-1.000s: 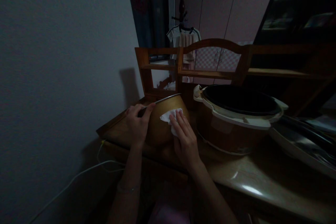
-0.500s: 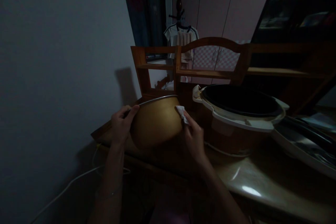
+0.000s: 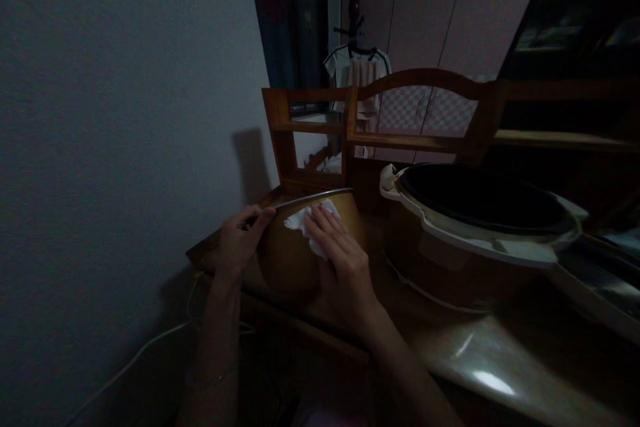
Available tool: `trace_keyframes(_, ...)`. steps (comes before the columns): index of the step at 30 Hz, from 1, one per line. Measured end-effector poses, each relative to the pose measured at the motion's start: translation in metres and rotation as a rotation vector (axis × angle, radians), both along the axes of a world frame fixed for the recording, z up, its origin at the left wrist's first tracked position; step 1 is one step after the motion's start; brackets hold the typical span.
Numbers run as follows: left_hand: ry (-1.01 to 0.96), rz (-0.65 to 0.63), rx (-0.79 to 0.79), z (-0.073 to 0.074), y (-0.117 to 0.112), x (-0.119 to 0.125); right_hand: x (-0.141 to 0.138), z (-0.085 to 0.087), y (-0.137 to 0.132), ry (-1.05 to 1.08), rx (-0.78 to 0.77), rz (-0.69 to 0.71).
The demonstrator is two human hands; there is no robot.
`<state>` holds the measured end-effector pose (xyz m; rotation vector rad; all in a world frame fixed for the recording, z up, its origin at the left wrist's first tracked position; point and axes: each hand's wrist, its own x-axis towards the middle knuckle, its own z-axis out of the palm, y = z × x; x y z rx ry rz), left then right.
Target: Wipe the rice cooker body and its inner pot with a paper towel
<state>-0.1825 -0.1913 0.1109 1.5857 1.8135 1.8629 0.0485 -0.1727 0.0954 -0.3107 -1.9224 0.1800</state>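
Note:
A gold-coloured inner pot (image 3: pixel 285 260) with a thin metal rim is tilted over the desk, its outer wall facing me. My left hand (image 3: pixel 241 239) grips the rim at its left side, thumb on the outside. Pressed flat against the pot's outer wall, my right hand (image 3: pixel 343 250) holds a white cloth or tissue (image 3: pixel 299 219) under its fingers. To the right of the pot stands a cooker body (image 3: pixel 440 267) with a cream rim and a dark, open inside.
A wooden desk (image 3: pixel 480 347) with a glossy top carries these things, and a wooden shelf frame (image 3: pixel 415 141) rises behind. The cooker's lid or a similar part (image 3: pixel 600 287) lies far right. A white wall (image 3: pixel 125 113) stands left; a white cable (image 3: pixel 145 347) hangs below.
My right hand has moved left with the white cloth, from the pot's right edge onto the middle of its outer wall. The left hand keeps its hold. The view has shifted slightly.

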Motion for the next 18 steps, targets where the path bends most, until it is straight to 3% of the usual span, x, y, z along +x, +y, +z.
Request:
trace_keyframes(5, 0.03, -0.079, -0.053, 0.006, 0.0, -0.003, 0.016, -0.009, -0.007, -0.126, 0.132, 0.048)
trace_keyframes(12, 0.046, -0.049, -0.032, 0.014, 0.006, 0.011, 0.055, -0.036, -0.013, -0.185, 0.084, 0.091)
trace_keyframes(15, 0.029, -0.026, -0.03, 0.019, 0.01, 0.017, 0.069, -0.051, -0.018, -0.139, -0.041, 0.065)
trace_keyframes(18, 0.017, -0.017, -0.034, 0.02, 0.013, 0.019, 0.08, -0.063, -0.023, 0.015, -0.313, 0.036)
